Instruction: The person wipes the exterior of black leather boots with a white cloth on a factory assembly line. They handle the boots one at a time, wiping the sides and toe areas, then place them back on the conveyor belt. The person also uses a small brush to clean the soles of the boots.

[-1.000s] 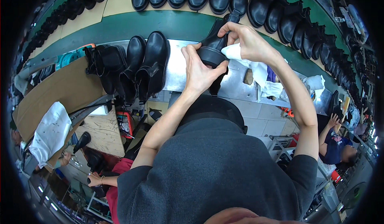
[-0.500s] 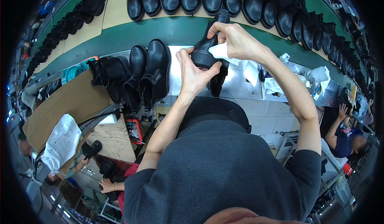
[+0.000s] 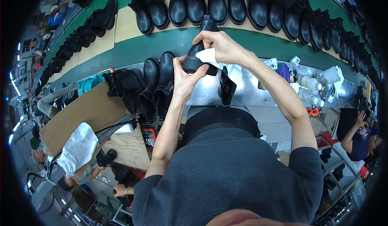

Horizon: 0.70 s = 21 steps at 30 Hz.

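A black ankle boot (image 3: 197, 49) is held over the metal worktop (image 3: 246, 92), its sole end toward me. My left hand (image 3: 185, 79) grips that end, with thumb and fingers on either side of the thick sole. In my right hand (image 3: 224, 47) is a bunched white cloth (image 3: 207, 55), pressed against the boot's side just above the sole. Those fingers are closed and also reach over the boot's upper part. Another black boot (image 3: 227, 87) lies on the worktop near its front edge, its opening toward me.
Several black boots (image 3: 163, 74) stand left of my left hand. Boots line the green conveyor (image 3: 157, 42) on cardboard strips. To the right are plastic bottles (image 3: 310, 89) and crumpled white material (image 3: 331, 75). A cardboard sheet (image 3: 81, 117) leans at left; other people work on both sides.
The view has shifted, so the worktop and its bottles show more. My hands and the held boot are farther left over the worktop. The cloth stays against the boot.
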Available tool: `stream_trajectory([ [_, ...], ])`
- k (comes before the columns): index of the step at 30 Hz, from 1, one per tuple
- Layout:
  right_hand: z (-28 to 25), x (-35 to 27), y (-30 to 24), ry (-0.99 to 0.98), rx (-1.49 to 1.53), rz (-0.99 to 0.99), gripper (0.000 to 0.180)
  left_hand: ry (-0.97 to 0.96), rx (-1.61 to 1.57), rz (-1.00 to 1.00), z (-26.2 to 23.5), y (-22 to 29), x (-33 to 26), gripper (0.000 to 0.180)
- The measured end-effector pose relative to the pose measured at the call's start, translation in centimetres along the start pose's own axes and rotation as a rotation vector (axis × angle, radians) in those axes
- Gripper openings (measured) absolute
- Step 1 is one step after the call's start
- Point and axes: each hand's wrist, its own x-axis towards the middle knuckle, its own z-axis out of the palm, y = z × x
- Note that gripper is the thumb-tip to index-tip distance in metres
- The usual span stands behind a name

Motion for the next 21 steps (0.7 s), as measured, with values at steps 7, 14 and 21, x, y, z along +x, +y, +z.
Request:
stream_trajectory([
  [7,0.9,-1.2,0.8,-0.05,0.153,-0.055,0.055,-0.026,-0.079,-0.012,-0.9,-0.1,-0.3,0.063],
  [14,1.2,-0.9,1.2,-0.051,0.082,-0.079,0.061,-0.06,-0.106,-0.014,-1.8,0.0,0.1,0.056],
  [21,1.1,0.0,-1.0,0.062,-0.045,-0.034,0.033,-0.032,-0.066,-0.023,-0.7,0.2,-0.6,0.06],
])
